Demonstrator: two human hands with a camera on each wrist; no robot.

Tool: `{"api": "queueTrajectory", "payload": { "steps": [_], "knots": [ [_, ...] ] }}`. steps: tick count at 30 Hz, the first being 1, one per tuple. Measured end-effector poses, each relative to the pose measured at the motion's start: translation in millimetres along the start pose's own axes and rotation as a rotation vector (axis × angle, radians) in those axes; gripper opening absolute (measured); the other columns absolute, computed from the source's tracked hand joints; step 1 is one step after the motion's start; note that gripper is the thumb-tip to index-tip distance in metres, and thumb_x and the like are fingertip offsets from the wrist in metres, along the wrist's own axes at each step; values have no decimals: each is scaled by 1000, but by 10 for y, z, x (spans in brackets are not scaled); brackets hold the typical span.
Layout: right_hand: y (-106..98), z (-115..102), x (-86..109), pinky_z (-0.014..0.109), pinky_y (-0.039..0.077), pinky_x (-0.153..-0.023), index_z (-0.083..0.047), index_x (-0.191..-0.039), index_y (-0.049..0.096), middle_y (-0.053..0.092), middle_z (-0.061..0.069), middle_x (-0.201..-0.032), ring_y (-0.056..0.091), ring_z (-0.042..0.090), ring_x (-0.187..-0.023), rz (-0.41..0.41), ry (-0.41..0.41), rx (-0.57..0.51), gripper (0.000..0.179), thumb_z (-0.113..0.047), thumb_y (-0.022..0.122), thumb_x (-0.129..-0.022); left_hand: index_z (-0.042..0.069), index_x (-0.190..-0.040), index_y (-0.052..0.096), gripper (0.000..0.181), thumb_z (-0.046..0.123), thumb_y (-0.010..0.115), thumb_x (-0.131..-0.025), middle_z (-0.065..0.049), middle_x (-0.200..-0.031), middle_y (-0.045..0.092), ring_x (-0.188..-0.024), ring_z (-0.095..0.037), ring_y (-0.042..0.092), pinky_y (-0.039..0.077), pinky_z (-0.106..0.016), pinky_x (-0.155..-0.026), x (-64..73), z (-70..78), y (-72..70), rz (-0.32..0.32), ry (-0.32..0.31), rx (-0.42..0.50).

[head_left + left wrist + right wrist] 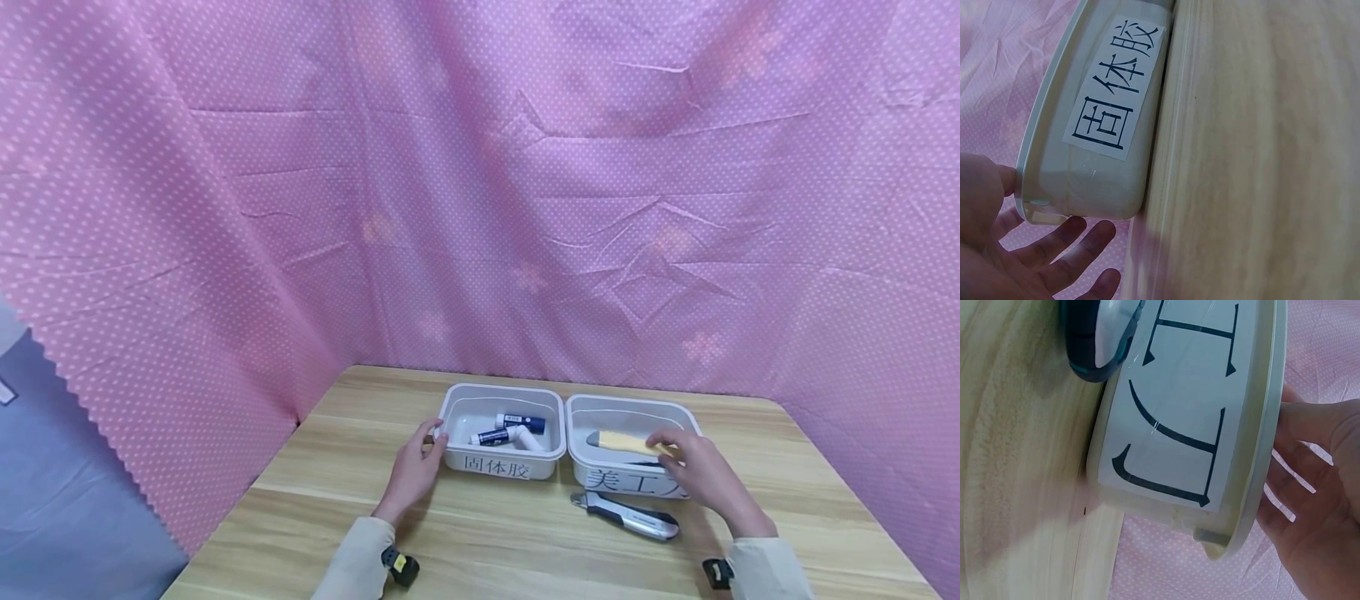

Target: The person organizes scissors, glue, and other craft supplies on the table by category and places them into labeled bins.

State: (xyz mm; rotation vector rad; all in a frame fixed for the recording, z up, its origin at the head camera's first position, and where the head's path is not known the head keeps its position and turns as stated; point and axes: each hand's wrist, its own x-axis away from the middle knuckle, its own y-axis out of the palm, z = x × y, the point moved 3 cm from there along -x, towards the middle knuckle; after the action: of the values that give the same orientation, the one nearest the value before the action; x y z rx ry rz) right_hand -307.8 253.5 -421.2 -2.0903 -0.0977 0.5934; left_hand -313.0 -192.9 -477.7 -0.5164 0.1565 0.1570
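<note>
The left white plastic box (501, 391) holds several glue sticks (521, 423), blue and white. At its left front corner my left hand (414, 465) grips the rim, thumb over the edge and fingers spread along the outer end. Beside it stands the right white box (630, 403), with a yellow utility knife (622, 442) inside. My right hand (699, 472) reaches over this box's right side and pinches the knife's near end between thumb and fingers. In the right wrist view the rim hides those fingertips. A dark strip shows under the yellow knife.
A grey and black utility knife (633, 517) lies on the wooden table (480, 550) in front of the right box. Printed paper labels (1113, 87) are stuck on both box fronts. A pink dotted cloth (525, 208) hangs behind and beside the table.
</note>
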Motion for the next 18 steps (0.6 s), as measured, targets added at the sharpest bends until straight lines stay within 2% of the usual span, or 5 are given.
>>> {"api": "queueTrajectory", "payload": {
  "steps": [9, 18],
  "knots": [
    [-12, -10, 20, 60, 53, -94, -6, -111, 73, 74, 13, -112, 68, 38, -109, 2, 19, 17, 28, 7, 74, -86, 17, -149, 50, 46, 36, 52, -107, -17, -126, 64, -100, -23, 67, 58, -37, -82, -2, -1, 5, -3, 1, -8],
    [-93, -84, 39, 62, 53, -93, -5, -112, 72, 74, 14, -110, 69, 37, -105, 48, -36, 22, 28, 8, 70, -88, 17, -150, 49, 46, 35, 52, -108, -19, -127, 63, -103, -25, 67, 58, -38, -83, -1, -4, 2, -1, -6, -10]
  ]
}}
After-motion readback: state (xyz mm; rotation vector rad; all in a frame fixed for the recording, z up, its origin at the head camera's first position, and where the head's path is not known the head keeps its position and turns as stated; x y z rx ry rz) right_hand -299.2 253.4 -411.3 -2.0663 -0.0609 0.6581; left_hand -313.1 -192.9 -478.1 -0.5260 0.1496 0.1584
